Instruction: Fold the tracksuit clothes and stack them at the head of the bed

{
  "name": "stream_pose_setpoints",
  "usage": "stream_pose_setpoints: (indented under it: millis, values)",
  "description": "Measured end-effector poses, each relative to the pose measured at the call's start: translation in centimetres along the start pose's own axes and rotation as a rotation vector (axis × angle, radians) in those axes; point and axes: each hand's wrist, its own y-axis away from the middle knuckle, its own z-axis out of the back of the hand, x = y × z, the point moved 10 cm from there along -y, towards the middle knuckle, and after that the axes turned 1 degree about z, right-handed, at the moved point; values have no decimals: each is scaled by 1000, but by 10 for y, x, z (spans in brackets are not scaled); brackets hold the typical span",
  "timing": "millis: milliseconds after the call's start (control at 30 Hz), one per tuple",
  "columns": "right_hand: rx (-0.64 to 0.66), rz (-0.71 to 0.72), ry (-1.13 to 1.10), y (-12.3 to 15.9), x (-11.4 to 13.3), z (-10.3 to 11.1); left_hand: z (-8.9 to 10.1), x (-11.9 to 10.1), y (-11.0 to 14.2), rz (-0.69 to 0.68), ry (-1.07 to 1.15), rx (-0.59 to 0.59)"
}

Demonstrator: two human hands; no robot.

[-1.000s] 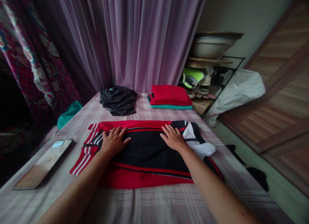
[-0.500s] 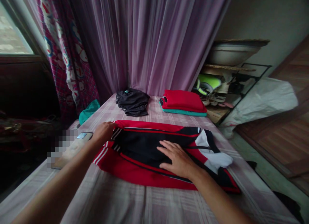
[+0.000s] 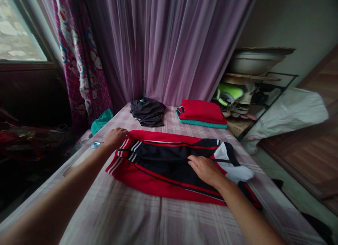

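Observation:
A red and black track jacket [image 3: 161, 154] with white-striped ribbing lies flat across the bed, its white-lined collar end to the right. At its far left corner my left hand [image 3: 117, 136] is closed on the edge of the striped ribbing. My right hand [image 3: 206, 169] rests over the black middle of the jacket. Its fingers are drawn together and pinch the cloth near the centre line; the fingertips are partly hidden. Partly behind my left forearm lies a phone [image 3: 95, 145].
Folded red and teal clothes [image 3: 203, 111] form a stack at the back of the bed [image 3: 158, 224]. Left of them is a crumpled dark garment [image 3: 148, 112]. Teal cloth [image 3: 102, 121] hangs at the left edge. Purple curtains [image 3: 179, 44] close off the back; a shoe rack [image 3: 264, 107] stands right.
My right hand has gone from spread fingers on the jacket to a pinch, a little further right. The left hand still holds the corner. The whole view has shifted slightly.

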Motion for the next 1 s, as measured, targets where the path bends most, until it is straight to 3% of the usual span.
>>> stream_pose_setpoints:
  millis: [133, 300, 500, 600, 733, 867, 1000]
  values:
    - [6, -11, -24, 5, -3, -6, -5, -2, 2, 11, -143, 55]
    - [-137, 101, -140, 9, 12, -11, -4, -3, -3, 32, -180, 52]
    - [-192, 202, -228, 13, 27, -16, -3, -13, 8, -119, -183, 102]
    - [-196, 189, -239, 13, 24, -12, 2, -14, 16, -152, -167, 128]
    - [-214, 151, -237, 15, 10, 0, 9, -11, 17, -89, -150, 88]
    - [-202, 53, -209, 20, -10, 3, -9, -17, 15, -81, -102, 160]
    - [-155, 109, -239, 26, -2, -1, -12, -19, 14, -47, -61, 171]
